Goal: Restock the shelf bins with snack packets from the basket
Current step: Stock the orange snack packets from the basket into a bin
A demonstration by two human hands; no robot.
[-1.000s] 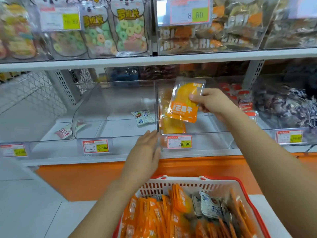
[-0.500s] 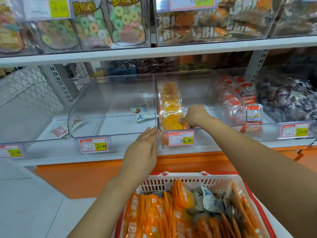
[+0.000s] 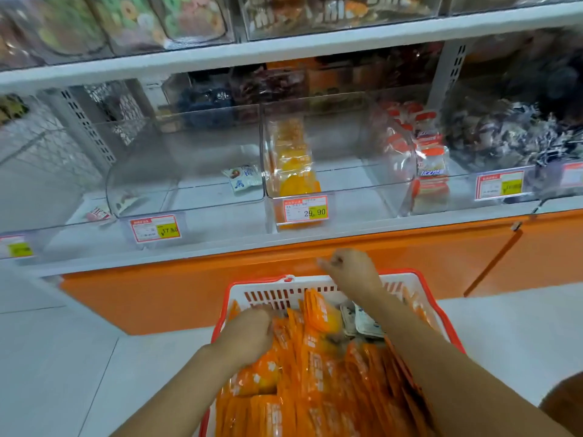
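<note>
The right hand [image 3: 351, 272] has come back out of the middle bin [image 3: 362, 200], where it was setting a packet down half a second ago, and now hangs over the far rim of the basket [image 3: 262, 280]. The left hand [image 3: 247, 337] has dropped from the bin's front edge into the basket's left side. The right fingers [image 3: 329, 265] are loosely curled and pinch nothing. The left ones are buried among the orange packets [image 3: 315, 367], so I cannot tell whether they have hold of one. A few stocked packets [image 3: 295, 175] stand against the bin's left wall, behind the 29.90 tag [image 3: 305, 209]. To pick well, I'd take a small flat stack by its top edges, not a fistful, so it stands upright beside those.
</note>
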